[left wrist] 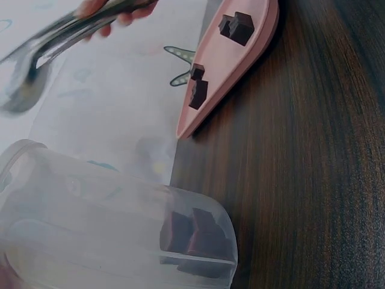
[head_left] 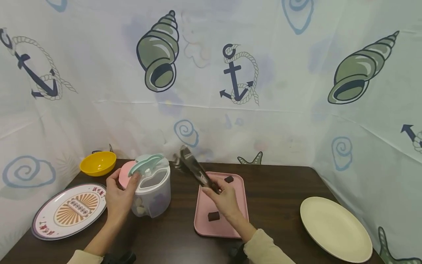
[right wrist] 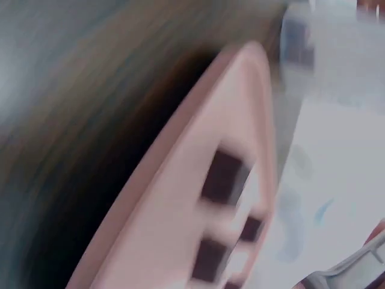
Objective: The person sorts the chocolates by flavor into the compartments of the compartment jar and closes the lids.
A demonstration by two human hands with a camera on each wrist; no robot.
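Note:
My right hand (head_left: 225, 198) grips metal tongs (head_left: 194, 167), held up and tilted over the pink tray (head_left: 224, 225). Dark brown cubes (head_left: 213, 216) lie on that tray; the left wrist view shows several of them (left wrist: 242, 29). My left hand (head_left: 120, 194) is at the translucent divided container (head_left: 153, 201), its thumb against a raised teal lid flap (head_left: 145, 164) and its fingers beside a pink flap (head_left: 125, 174). Through the container wall, dark cubes (left wrist: 201, 238) show in one section. The tongs' tips are blurred, and whether they hold anything is unclear.
A yellow bowl (head_left: 98, 164) stands at the back left, behind a white oval plate with a printed pattern (head_left: 49, 216). On the right lies a cream oval plate (head_left: 336, 229). A patterned white curtain (head_left: 211, 73) hangs behind the dark wooden table (head_left: 273, 198).

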